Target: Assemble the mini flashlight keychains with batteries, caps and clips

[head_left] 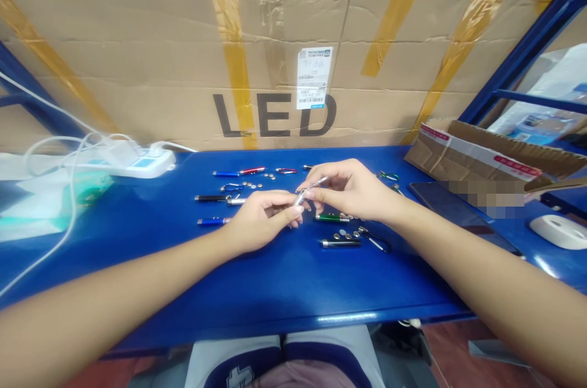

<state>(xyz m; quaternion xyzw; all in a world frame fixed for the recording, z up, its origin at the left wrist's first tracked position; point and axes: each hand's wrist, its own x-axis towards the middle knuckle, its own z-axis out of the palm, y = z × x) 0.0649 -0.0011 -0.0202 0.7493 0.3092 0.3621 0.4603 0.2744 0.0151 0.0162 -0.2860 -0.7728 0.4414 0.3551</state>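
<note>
Over the blue table [257, 302], between near and far edges, the left hand [263, 220] and right hand [355, 192] pinch a silver piece [300, 197] that looks half done, while a black tube [342, 244] and round bits [337, 236] lie loose, maybe undone.

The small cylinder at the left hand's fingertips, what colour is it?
The small shiny cylinder is silver, shown in the head view.

The small silvery piece [301, 197] has a shiny metal look, as do the little round discs [336, 236]; the green tube [327, 217] has a glossy sheen. The blue surface [257, 290] is smooth and glossy. The big carton [160, 40] is matt, creased cardboard, its tape [227, 9] slick, its label [314, 64] paper. The mouse [557, 230] is smooth plastic.
</note>
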